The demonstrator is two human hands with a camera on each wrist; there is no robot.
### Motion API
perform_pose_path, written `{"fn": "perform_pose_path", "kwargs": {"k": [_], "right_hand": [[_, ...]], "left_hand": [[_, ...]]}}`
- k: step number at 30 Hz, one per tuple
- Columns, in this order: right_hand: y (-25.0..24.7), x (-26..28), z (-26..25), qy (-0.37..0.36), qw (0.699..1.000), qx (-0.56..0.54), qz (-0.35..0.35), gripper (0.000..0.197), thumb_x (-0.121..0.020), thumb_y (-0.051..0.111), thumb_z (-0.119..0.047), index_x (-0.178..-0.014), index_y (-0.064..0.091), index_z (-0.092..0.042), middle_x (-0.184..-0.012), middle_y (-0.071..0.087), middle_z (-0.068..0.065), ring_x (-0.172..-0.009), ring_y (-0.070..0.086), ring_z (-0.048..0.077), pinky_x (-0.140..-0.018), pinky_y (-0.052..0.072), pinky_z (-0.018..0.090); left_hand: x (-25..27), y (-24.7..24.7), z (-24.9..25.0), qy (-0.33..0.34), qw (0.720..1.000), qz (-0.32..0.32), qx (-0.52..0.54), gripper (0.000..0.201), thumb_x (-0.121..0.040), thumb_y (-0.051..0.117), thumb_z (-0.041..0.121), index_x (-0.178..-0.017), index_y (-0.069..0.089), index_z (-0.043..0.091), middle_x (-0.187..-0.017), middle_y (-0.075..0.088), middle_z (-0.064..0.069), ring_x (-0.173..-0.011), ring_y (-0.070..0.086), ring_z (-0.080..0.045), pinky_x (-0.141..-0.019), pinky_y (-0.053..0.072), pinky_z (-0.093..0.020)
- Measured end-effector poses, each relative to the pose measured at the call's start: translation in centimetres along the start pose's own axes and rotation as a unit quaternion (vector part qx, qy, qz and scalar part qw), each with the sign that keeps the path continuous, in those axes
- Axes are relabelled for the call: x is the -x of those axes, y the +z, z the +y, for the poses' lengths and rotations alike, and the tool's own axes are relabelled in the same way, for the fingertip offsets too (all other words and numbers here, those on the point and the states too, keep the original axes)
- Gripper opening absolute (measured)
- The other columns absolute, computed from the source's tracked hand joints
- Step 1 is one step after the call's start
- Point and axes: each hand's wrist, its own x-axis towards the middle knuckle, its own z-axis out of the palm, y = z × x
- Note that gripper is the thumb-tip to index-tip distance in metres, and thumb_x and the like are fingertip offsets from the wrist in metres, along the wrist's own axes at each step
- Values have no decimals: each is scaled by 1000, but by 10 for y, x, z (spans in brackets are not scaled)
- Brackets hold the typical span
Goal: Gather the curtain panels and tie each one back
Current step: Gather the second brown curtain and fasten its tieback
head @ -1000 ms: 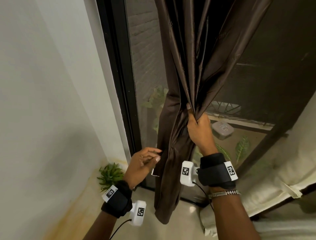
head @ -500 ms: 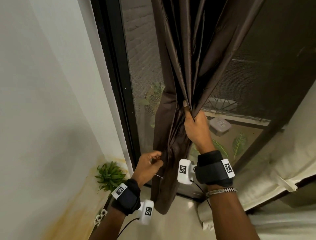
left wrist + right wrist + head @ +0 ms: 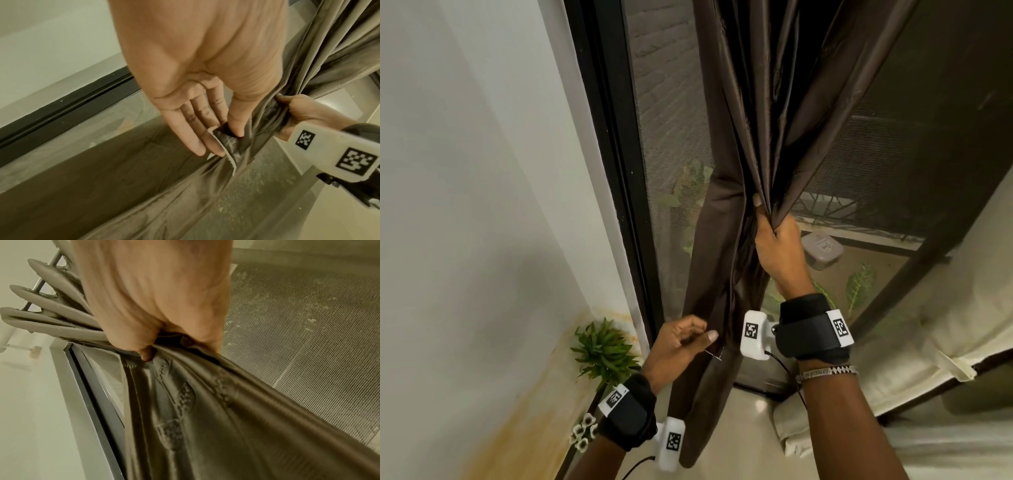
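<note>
While gathering the curtain panel, right hand fisted round its folds. Below that, left hand pinching a tie-back tab, other fingers straight. Next, probably: wrap round the bunch.

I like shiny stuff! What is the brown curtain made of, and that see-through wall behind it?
The brown curtain looks like thin, smooth woven cloth, maybe satin or polyester: light glints along its folds where the right hand bunches it. The screen behind looks like fine mesh netting: tiny holes show. Whether metal or plastic, I cannot tell.
</note>
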Motion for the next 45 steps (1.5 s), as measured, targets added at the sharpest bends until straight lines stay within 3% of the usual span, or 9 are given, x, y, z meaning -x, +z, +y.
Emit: {"fn": "perform_pose_path", "kwargs": {"k": [4,9,14,18,25,29,33,38,45], "right_hand": [[4,7,8,-8,1000,2,11,31,-105,64,-38,-108,72,-7,-97,76,7,-88,70,5,-75,54,18],[12,35,33,19,999,-35,-31,52,-97,76,-36,-144,60,-20,-136,71,-9,-125,66,3,-104,54,29],[17,69,18,-45,993,-103,-34,97,-95,77,-11,-128,18,-81,-137,55,-27,-125,55,-20,-101,44,4],[18,81,20,-90,993,-66,-30,53,-92,81,-9,-134,58,-31,-115,72,-35,-111,68,-13,-93,57,17],[9,71,14,-26,983,-174,-45,41,-89,83,-2,-128,68,-5,-117,81,-11,-112,76,9,-95,60,22],[11,70,8,-13,990,-125,-70,25,-91,82,-7,-112,78,-19,-104,83,-17,-102,78,4,-90,63,25],[12,69,11,1,989,-128,-71,35,-90,84,-10,-124,76,-16,-114,82,-15,-109,76,4,-94,61,22],[-3,60,15,43,993,-93,-66,45,-90,82,-9,-129,68,-26,-118,72,-24,-112,68,-8,-100,59,26],[-2,53,7,125,975,-94,-159,45,-90,82,-12,-114,65,-45,-118,71,-20,-111,68,7,-107,54,39]], "left_hand": [[8,-6,20,-8,997,73,34,13,-94,80,18,-102,78,9,-93,82,-7,-93,79,-22,-85,66,-42],[-2,-23,58,52,985,162,-1,10,-90,85,24,-98,82,20,-91,83,2,-90,79,-17,-86,63,-31],[-16,-26,93,13,973,169,158,15,-92,81,7,-97,66,7,-70,71,-7,-70,74,-18,-71,65,-34],[-22,-24,103,7,969,141,202,9,-98,71,3,-96,64,7,-82,73,-9,-78,74,-16,-72,64,-29],[-13,-19,94,30,968,67,239,32,-93,76,6,-124,70,6,-111,77,-11,-110,75,-21,-104,60,-35],[-15,-11,92,-2,959,95,267,29,-96,73,26,-110,68,1,-106,72,-11,-106,73,-12,-103,60,-37],[-25,-15,90,-12,951,183,250,12,-98,74,10,-100,64,4,-94,70,-20,-93,75,-17,-91,65,-37],[-27,-51,66,-47,909,248,332,17,-106,58,3,-122,63,6,-108,62,-14,-108,68,-27,-93,65,-46],[-26,-60,58,-114,925,197,303,24,-111,50,9,-134,57,15,-132,62,-17,-123,67,-39,-91,64,-49]]}}
